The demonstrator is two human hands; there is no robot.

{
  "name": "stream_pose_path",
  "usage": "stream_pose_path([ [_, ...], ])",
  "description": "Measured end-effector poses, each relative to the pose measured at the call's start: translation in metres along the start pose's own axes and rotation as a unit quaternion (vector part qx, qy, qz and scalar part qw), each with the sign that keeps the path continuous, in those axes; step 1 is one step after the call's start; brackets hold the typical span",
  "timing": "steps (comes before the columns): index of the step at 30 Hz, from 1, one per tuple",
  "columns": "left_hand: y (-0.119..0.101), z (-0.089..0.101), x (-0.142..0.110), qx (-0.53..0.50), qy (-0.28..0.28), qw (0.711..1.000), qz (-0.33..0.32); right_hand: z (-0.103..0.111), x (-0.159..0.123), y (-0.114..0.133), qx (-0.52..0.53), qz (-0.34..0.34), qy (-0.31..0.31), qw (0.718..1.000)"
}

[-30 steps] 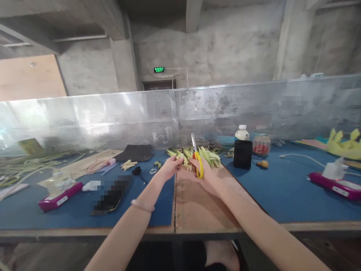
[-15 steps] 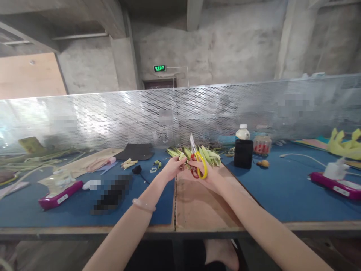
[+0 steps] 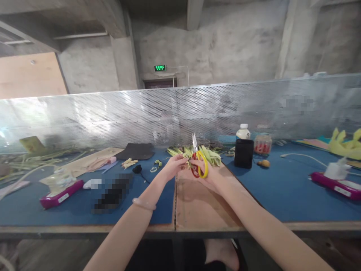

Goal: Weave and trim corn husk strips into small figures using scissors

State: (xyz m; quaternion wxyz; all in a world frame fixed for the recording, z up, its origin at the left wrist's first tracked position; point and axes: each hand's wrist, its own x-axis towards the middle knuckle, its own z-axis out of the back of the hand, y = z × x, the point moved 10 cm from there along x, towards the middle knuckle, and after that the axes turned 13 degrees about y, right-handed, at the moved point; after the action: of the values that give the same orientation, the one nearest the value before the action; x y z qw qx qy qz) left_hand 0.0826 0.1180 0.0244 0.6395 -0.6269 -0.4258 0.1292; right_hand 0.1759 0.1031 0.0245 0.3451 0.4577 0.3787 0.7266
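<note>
My right hand (image 3: 205, 172) is closed on a pair of scissors (image 3: 203, 169) with yellow and red handles. Their metal blades point up and away from me and look nearly closed. Close beside it, the fingers of my left hand (image 3: 174, 166) are bent together around a small pale green leafy piece (image 3: 187, 155); its exact shape is too small to make out. The fingertips of both hands almost meet at this piece. Just behind them lies a pile of long green husk-like leaves (image 3: 210, 156), partly covered by my hands and the scissors.
A wooden board (image 3: 203, 207) lies under my forearms, between blue table mats. To the right stand a black box-like object (image 3: 243, 153), a white-capped bottle (image 3: 243, 132) and a jar (image 3: 263, 144). Purple power strips (image 3: 62, 194) sit on both sides. A perforated metal screen (image 3: 118, 116) closes the back.
Both hands stay in nearly the same place. The left fingers have shifted slightly, and more of the pale green piece shows above them. The scissors have tilted a little to the right.
</note>
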Motion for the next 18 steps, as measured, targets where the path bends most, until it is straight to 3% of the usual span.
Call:
stream_pose_path([
  [4, -0.002, 0.015, 0.001, 0.007, -0.044, 0.999, -0.028, -0.006, -0.006, 0.002, 0.049, -0.044, 0.047, 0.997],
  [9, 0.0, 0.03, 0.001, 0.013, -0.079, 0.996, -0.03, -0.01, -0.01, 0.001, 0.079, -0.063, 0.048, 0.994],
  [18, 0.001, 0.027, 0.001, 0.023, -0.073, 0.997, -0.013, -0.007, -0.005, -0.003, 0.087, -0.058, 0.031, 0.994],
])
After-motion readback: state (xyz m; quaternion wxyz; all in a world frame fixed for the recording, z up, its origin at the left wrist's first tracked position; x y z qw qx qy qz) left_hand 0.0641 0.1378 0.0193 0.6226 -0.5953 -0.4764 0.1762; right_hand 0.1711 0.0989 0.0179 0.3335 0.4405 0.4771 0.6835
